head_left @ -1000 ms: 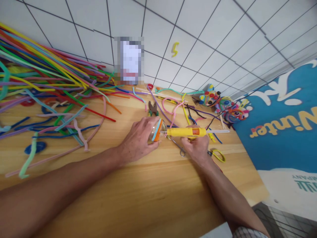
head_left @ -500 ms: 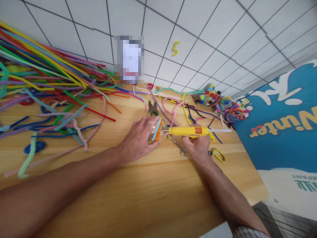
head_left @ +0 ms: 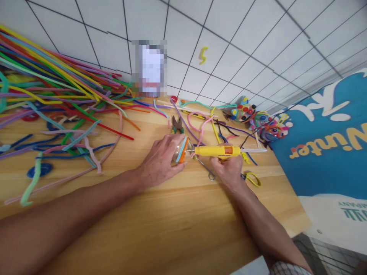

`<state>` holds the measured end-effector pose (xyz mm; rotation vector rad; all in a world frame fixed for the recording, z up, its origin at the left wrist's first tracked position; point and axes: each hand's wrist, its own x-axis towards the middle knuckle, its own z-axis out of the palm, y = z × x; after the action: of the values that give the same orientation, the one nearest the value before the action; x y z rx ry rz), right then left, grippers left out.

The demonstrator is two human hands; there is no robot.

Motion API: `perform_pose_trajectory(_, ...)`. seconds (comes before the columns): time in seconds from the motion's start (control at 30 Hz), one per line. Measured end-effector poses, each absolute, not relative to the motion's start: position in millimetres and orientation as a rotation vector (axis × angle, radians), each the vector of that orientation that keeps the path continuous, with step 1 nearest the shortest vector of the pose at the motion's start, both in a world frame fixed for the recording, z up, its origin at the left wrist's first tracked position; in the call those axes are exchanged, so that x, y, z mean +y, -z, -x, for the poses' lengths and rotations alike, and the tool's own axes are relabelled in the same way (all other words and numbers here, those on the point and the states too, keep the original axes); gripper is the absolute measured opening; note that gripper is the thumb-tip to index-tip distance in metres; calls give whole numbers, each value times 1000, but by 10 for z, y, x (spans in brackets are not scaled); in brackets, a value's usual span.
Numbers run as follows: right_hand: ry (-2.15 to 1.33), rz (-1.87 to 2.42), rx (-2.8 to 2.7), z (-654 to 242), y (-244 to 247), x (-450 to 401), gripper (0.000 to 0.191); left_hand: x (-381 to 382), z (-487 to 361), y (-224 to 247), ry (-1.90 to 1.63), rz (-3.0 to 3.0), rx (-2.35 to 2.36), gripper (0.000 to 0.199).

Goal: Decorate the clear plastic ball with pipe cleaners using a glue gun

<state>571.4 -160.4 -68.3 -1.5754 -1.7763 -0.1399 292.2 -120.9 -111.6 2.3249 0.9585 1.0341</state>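
Left hand (head_left: 162, 158) has the clear rounded piece (head_left: 182, 151), thumb below and fingers over the top, wrapped in blue and orange bands. It's mid-table, banded face towards the right hand (head_left: 228, 170). Right fingers are closed round the grip of a yellow glue gun (head_left: 218, 151), pale glue stick (head_left: 254, 150) poking out the back. Nozzle is right up at the banded face; can't tell from here if it's touching.

Clutter I see near the work: green-handled pliers (head_left: 177, 124) just past the left fingers, jaws pointing away. Metal tool with a finger loop (head_left: 211, 176) lies between the hands, partly under the gun. Yellow-handled scissors (head_left: 254, 179) sit just right of the right hand, partly hidden by it. Pink stem (head_left: 202, 131) is looped behind the gun, with a yellow stem (head_left: 216, 133) alongside.

Further out: big heap of coloured stems (head_left: 57, 72) fills the far left, loose ones spilling towards the left forearm; blue disc (head_left: 40, 170) under a pale green stem. Pixelated screen (head_left: 151, 70) at the tiled wall (head_left: 243, 46). Decorated figures (head_left: 243, 110) at far right, beside the blue panel (head_left: 329, 152). Wood table (head_left: 143, 225) is bare on the near side.
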Motion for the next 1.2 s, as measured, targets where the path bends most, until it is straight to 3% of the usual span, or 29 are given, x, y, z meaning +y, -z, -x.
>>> perform_pose_trajectory(0.33,153,1606,-1736,-5733,756,-1597,16,-1217,-2931,1093,-1013,-2301,977,91)
perform_pose_trajectory(0.93,145,1580,-1773,-5754,776,-1590,6,-1214,-2920,1088,-1006,-2316,967,89)
perform_pose_trajectory(1.2,-78,1612,-1628,-5717,658,-1514,19,-1188,-2929,1115,-1016,-2312,986,82)
